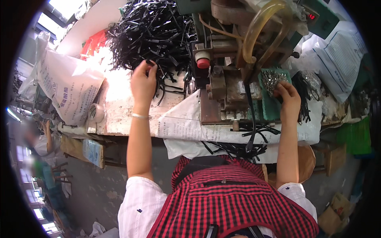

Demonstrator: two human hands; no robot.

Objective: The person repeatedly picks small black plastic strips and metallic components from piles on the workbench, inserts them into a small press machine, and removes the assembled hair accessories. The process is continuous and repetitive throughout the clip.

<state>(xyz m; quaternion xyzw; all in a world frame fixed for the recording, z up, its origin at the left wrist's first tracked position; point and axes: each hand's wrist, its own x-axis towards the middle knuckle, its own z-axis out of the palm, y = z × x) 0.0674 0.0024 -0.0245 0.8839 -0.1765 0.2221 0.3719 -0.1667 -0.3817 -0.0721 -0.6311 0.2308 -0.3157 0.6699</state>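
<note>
My left hand (143,84) is raised over the table beside a big pile of thin black strips with bent ends, like glasses temples (152,35). Its fingers are closed, and a small dark end shows at the fingertips; the hand is slightly blurred. My right hand (289,98) dips its pinched fingertips into a green tray (272,113) of small shiny metal parts (273,80). Whatever they hold there is too small to make out. Between my hands stands a bench machine (230,85) with a red button (203,62). One long black strip (250,115) hangs down from its front.
More black strips lie on white sheeting at the table's front edge (242,150) and right of the tray (304,99). A white printed sack (69,87) and a tape roll (96,113) sit at left. A thick yellowish hose (251,31) arches over the machine.
</note>
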